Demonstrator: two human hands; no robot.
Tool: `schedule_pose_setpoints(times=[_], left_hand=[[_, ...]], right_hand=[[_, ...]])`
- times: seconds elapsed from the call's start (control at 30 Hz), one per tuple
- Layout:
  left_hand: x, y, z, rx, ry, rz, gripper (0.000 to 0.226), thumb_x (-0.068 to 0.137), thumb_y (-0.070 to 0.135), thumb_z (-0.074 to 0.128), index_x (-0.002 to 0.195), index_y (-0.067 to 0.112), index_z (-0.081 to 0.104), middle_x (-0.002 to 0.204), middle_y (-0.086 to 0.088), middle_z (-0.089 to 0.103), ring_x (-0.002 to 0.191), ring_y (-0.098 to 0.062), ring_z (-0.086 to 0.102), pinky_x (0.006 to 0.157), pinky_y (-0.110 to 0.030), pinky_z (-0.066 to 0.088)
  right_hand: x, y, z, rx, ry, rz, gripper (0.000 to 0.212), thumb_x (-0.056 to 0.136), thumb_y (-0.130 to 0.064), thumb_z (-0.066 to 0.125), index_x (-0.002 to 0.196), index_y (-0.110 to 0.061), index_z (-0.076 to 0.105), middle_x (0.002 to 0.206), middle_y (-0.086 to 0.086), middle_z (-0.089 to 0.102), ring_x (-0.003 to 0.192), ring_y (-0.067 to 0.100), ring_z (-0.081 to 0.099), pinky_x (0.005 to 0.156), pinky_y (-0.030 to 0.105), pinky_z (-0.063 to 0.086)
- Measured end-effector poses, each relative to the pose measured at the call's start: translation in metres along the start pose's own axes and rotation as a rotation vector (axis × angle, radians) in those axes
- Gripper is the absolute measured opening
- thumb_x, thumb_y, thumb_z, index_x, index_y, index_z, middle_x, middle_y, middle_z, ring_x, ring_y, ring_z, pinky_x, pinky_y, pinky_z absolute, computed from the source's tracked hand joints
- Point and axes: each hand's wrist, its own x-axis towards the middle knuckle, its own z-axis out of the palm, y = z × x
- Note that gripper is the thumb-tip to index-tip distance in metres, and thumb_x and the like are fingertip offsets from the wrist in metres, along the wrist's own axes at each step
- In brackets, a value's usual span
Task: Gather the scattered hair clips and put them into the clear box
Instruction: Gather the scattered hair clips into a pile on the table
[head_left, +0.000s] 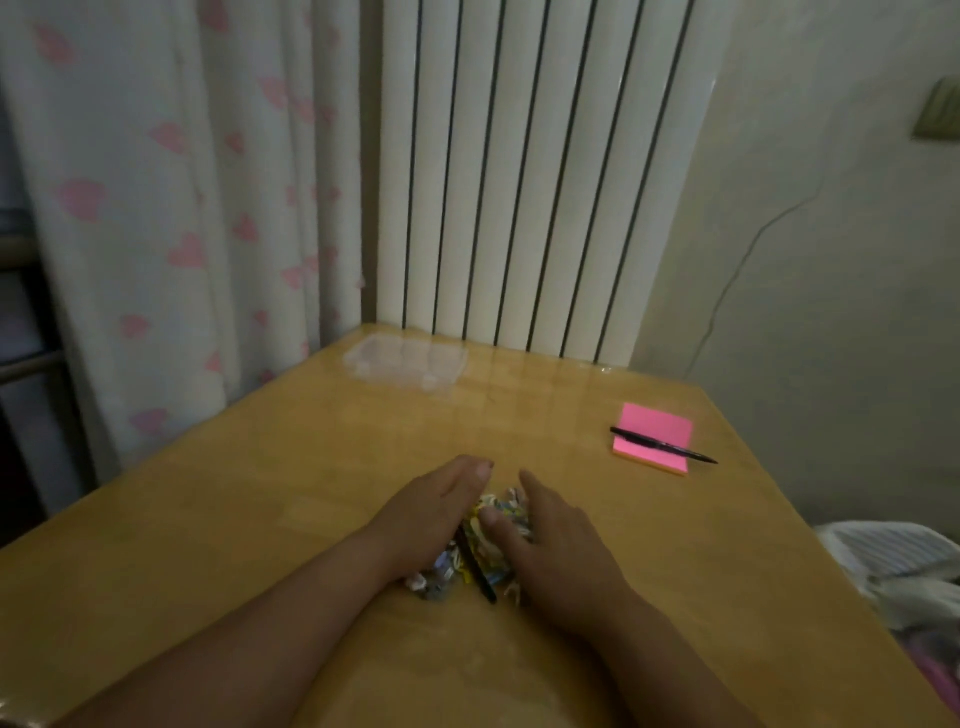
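A heap of small colourful hair clips lies on the wooden table, near its front middle. My left hand rests flat against the heap's left side, fingers together. My right hand presses against the right side, its thumb on top of the clips. Both hands cup the pile between them; neither has lifted anything. A dark, thin clip or stick pokes out of the heap toward me. The clear box sits at the far left corner of the table, well beyond the hands; I cannot tell whether it holds anything.
A pink sticky-note pad with a black pen lying across it sits at the right. A white radiator stands behind the table and a heart-patterned curtain hangs at the left. Bedding shows past the table's right edge.
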Motion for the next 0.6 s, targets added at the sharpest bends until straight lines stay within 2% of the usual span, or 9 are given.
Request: schedule_pose_setpoints(times=[0.03,0.1,0.17,0.3,0.4,0.5,0.6], left_hand=[[0.0,0.0,0.0,-0.002,-0.024,-0.002,0.053,0.109,0.062,0.034,0.153,0.039,0.051,0.154,0.015,0.054,0.139,-0.007,0.053,0.118,-0.038,0.042],[0.0,0.0,0.0,-0.015,-0.062,-0.003,0.052,0.109,0.061,0.036,0.154,0.039,0.051,0.152,0.015,0.056,0.135,-0.007,0.056,0.116,-0.039,0.045],[0.0,-0.002,-0.001,-0.015,-0.066,0.003,0.05,0.109,0.062,0.035,0.151,0.04,0.053,0.149,0.016,0.058,0.133,-0.006,0.057,0.114,-0.038,0.047],[0.004,-0.007,0.001,0.008,-0.012,0.022,0.041,0.11,0.058,0.034,0.129,0.037,0.064,0.122,0.012,0.069,0.111,-0.01,0.065,0.1,-0.046,0.054],[0.004,-0.008,0.005,0.057,0.031,0.036,0.044,0.107,0.062,0.031,0.11,0.033,0.063,0.106,0.008,0.067,0.098,-0.015,0.065,0.092,-0.051,0.054],[0.005,-0.007,0.008,0.063,0.045,0.065,0.05,0.102,0.07,0.027,0.11,0.035,0.062,0.107,0.01,0.065,0.1,-0.014,0.063,0.093,-0.049,0.054],[0.004,-0.003,0.005,-0.006,0.13,0.08,0.048,0.104,0.068,0.028,0.108,0.035,0.062,0.104,0.014,0.063,0.102,-0.011,0.06,0.101,-0.046,0.051]], right_hand=[[0.002,-0.004,0.003,0.002,-0.009,-0.048,0.08,0.099,-0.075,0.037,0.166,-0.032,0.023,0.168,-0.01,0.033,0.153,0.014,0.032,0.125,0.04,0.027],[0.002,-0.011,0.011,0.039,-0.004,-0.097,0.066,0.099,-0.071,0.042,0.158,-0.042,0.034,0.153,-0.019,0.049,0.139,0.005,0.047,0.11,0.031,0.041],[0.001,-0.015,0.013,0.08,0.024,-0.08,0.059,0.096,-0.071,0.047,0.15,-0.047,0.041,0.139,-0.026,0.053,0.127,-0.003,0.052,0.098,0.025,0.045],[0.001,-0.019,0.018,0.068,0.071,-0.045,0.051,0.096,-0.064,0.053,0.143,-0.046,0.047,0.131,-0.029,0.056,0.12,-0.007,0.054,0.097,0.024,0.048],[0.0,-0.025,0.026,0.059,0.114,-0.027,0.042,0.093,-0.063,0.048,0.132,-0.045,0.051,0.122,-0.025,0.06,0.112,-0.006,0.057,0.094,0.028,0.053],[0.001,-0.029,0.024,0.126,0.128,0.009,0.026,0.1,-0.059,0.047,0.121,-0.044,0.055,0.112,-0.021,0.064,0.101,-0.006,0.062,0.087,0.031,0.055],[0.003,-0.031,0.014,0.255,0.141,0.066,0.023,0.106,-0.051,0.047,0.12,-0.039,0.061,0.116,-0.017,0.067,0.104,-0.007,0.063,0.088,0.026,0.051]])
